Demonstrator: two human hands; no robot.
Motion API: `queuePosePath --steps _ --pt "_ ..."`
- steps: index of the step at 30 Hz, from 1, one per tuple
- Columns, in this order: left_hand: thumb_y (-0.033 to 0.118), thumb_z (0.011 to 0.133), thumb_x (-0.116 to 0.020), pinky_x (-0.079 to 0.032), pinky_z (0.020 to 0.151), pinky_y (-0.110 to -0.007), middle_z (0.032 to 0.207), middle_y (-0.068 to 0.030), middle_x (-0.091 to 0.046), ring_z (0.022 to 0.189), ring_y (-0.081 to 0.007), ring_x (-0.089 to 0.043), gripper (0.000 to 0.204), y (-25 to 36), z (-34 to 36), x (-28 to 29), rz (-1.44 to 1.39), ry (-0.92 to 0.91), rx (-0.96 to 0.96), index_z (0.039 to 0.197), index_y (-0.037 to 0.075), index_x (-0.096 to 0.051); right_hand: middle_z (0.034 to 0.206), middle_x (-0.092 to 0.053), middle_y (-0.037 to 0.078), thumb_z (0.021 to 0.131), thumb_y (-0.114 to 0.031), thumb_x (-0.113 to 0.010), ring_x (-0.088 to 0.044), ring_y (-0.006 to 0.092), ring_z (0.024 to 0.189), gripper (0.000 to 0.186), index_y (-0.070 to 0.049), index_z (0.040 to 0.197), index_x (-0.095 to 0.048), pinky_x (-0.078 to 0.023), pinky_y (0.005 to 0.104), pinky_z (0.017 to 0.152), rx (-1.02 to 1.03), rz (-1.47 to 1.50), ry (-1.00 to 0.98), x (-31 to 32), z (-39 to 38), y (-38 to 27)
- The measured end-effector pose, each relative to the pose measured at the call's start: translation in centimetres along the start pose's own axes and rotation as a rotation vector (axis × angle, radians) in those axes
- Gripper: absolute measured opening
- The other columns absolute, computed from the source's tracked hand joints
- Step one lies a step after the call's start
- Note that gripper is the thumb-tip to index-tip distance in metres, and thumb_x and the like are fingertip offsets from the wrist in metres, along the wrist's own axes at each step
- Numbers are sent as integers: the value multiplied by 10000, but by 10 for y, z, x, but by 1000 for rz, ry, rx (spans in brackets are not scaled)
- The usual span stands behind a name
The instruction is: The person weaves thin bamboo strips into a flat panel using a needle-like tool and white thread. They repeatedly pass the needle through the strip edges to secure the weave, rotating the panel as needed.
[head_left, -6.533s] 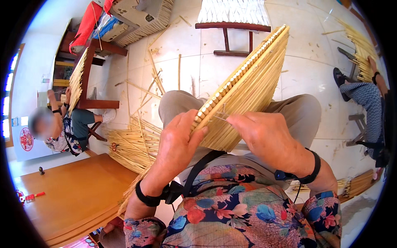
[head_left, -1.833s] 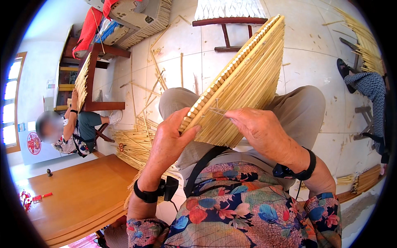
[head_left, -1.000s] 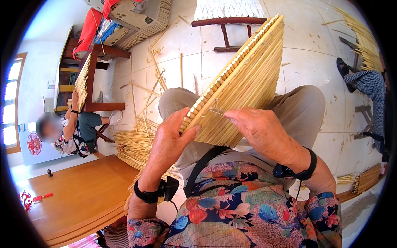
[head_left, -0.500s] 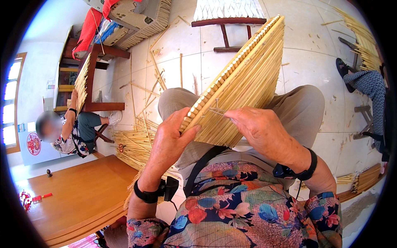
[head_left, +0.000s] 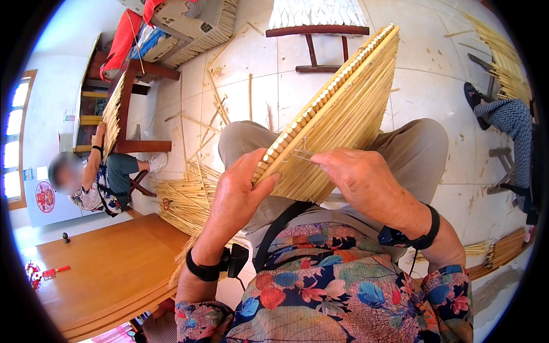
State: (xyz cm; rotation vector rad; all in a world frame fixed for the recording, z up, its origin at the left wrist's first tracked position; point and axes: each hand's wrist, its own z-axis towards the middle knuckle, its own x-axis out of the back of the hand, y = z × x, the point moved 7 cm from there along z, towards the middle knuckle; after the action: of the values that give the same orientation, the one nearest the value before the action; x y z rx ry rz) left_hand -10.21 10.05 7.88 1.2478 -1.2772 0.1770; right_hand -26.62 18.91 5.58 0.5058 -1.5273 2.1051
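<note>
A panel of straw-coloured stalks [head_left: 349, 114], bound side by side, tilts across my lap, its cut ends forming a stepped row along the upper left edge. At its near corner my left hand [head_left: 233, 183] grips that edge, thumb on the face and fingers behind, partly hidden. My right hand [head_left: 360, 174] pinches a thin, shiny piece of wire [head_left: 303, 155] against the panel's face, close to a stalk running along the edge. A short strand stands up beside the wire; whether they are joined is too small to tell.
Loose stalks [head_left: 186, 197] with red-handled scissors [head_left: 166, 203] lie left of my knee. A wooden table [head_left: 114, 263] stands near left. Another person [head_left: 123, 166] handles a similar panel beyond it. A stool [head_left: 317, 31] stands ahead; at right show a co-worker's leg [head_left: 512, 123] and more stalks [head_left: 503, 57].
The panel has shifted slightly right, turning a little so more of its cut ends show. Both my hands keep their hold and have barely moved.
</note>
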Motion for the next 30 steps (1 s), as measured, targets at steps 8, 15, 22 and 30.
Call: queuePosePath --steps 8,15,22,30 --pt "140 868 -713 -507 839 -314 1095 -158 -674 969 -219 -647 430 -4 -2 0 36 47 -43 1244 -25 -583 848 -657 135 896 -66 -591 -664 327 776 165 -23 1050 -628 -537 401 631 0 51 73 -2 0 0" --pt "152 884 -707 -512 741 -326 1003 -153 -673 860 -237 -639 356 4 -4 -6 9 34 -58 1188 -2 -607 762 -561 83 869 -119 -662 -637 275 700 86 -87 945 -638 -510 390 570 -15 -58 86 -7 1 -2" --pt "172 871 -721 -524 733 -371 1026 -209 -661 891 -329 -670 378 -2 0 -4 -98 4 19 1190 12 -598 774 -557 100 852 -96 -692 -607 285 698 111 -78 957 -659 -497 377 580 21 -77 153 -2 6 -3" --pt "165 862 -722 -540 733 -329 968 -194 -701 844 -236 -700 454 -13 2 0 -16 60 56 1239 -33 -565 770 -608 136 912 -125 -611 -643 321 703 97 -55 979 -597 -519 405 574 5 47 103 -20 2 9"
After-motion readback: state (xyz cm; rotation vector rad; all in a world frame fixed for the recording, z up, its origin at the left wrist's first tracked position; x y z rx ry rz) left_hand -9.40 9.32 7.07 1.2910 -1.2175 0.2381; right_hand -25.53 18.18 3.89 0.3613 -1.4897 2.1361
